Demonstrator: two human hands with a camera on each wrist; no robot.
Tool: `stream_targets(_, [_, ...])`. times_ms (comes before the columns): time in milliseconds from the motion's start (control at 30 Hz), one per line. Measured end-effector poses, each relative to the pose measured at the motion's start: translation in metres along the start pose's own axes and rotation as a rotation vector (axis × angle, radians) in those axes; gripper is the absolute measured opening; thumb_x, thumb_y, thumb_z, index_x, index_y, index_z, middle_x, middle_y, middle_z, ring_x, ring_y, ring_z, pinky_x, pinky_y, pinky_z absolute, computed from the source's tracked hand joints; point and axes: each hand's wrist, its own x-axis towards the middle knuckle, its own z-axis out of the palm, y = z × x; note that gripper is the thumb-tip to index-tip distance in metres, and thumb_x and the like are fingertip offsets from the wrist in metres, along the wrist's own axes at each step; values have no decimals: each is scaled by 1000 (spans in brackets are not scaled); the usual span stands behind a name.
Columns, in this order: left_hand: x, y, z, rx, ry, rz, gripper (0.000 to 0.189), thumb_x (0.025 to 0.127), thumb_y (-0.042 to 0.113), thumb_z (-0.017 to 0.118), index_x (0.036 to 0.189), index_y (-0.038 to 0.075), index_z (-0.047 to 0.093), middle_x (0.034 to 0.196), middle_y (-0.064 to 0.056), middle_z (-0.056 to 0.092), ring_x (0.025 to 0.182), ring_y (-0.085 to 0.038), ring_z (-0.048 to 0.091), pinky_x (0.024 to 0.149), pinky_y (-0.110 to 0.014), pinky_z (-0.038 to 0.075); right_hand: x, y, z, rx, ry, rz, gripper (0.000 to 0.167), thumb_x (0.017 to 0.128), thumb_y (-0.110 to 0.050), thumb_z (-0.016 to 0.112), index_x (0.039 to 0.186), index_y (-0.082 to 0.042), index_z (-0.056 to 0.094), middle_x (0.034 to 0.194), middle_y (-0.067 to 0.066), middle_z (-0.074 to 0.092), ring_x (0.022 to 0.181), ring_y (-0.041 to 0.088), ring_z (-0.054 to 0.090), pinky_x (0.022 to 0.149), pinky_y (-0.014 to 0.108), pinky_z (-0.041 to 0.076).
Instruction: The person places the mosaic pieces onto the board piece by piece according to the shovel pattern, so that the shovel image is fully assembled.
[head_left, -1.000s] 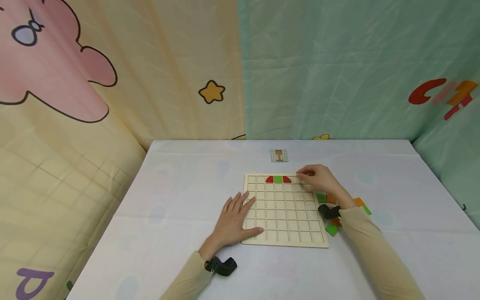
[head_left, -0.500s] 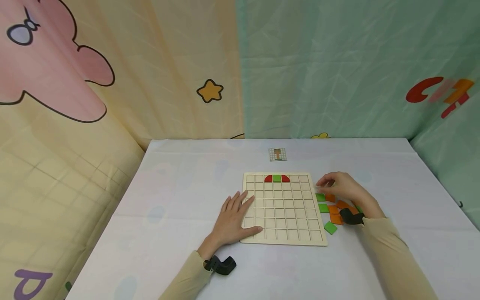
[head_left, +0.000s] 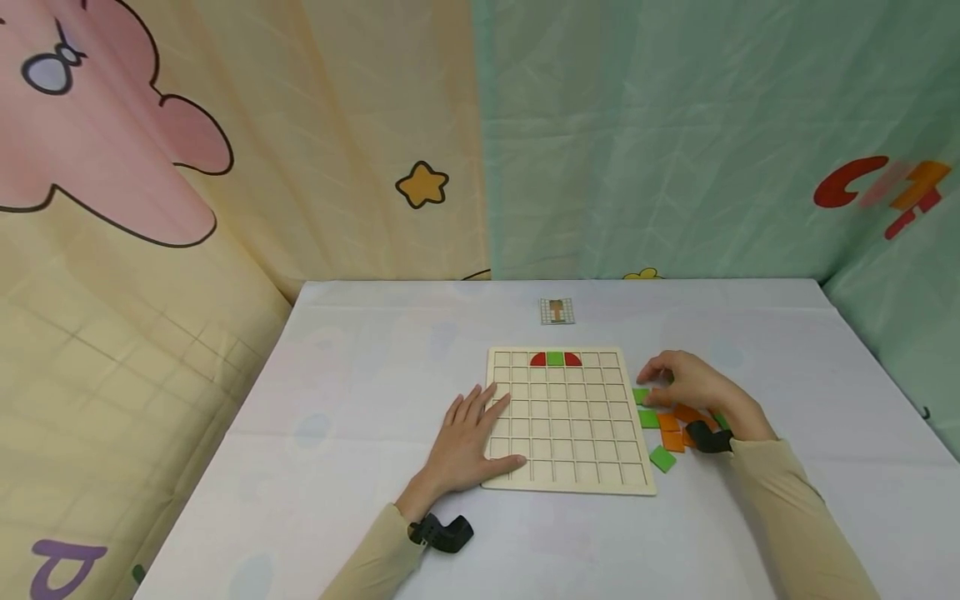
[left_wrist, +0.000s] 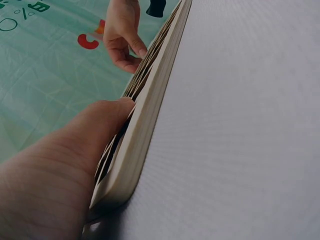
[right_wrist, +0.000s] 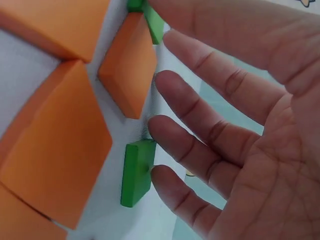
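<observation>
A pale wooden grid board (head_left: 581, 429) lies on the table. Its top row carries two red rounded pieces, one of them the left red piece (head_left: 538, 360), on either side of a green square tile (head_left: 555, 359). My left hand (head_left: 461, 442) rests spread on the board's left edge, thumb near the lower corner. Just right of the board, my right hand (head_left: 690, 383) hovers over loose tiles, thumb and forefinger apart. In the right wrist view its fingers are loosely bent beside an orange tile (right_wrist: 132, 65) and a green tile (right_wrist: 137, 172); the thumb partly covers another green tile (right_wrist: 156, 25).
Several orange tiles (head_left: 672, 440) and a loose green tile (head_left: 663, 458) lie right of the board, some beneath the right wrist and its black camera (head_left: 708, 437). A small gridded picture card (head_left: 557, 312) lies behind the board. Printed curtains hang beyond the table.
My right hand has moved from the board's upper right corner rightward and towards me, to the loose tiles. The left hand stays on the board, and the top-row pieces are unchanged.
</observation>
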Motion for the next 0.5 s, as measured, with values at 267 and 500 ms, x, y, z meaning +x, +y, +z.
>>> stream_targets(267, [0,0,1,6,26,19,89,83,68,51,150,14,28,155,-11,21,141,-31,13,111,-49,9,4,4,1,-53,26,4,19,82,-16,75,98,-7,69,95,5,59,80,22,50,70,36,44])
stream_targets(500, [-1,0,0,4,27,20,89,83,67,53,151,14,28,155,-10,21,141,-31,12,111,-49,9,6,4,1,-42,29,0,17,81,-14,76,92,-8,64,88,4,57,78,22,49,70,36,42])
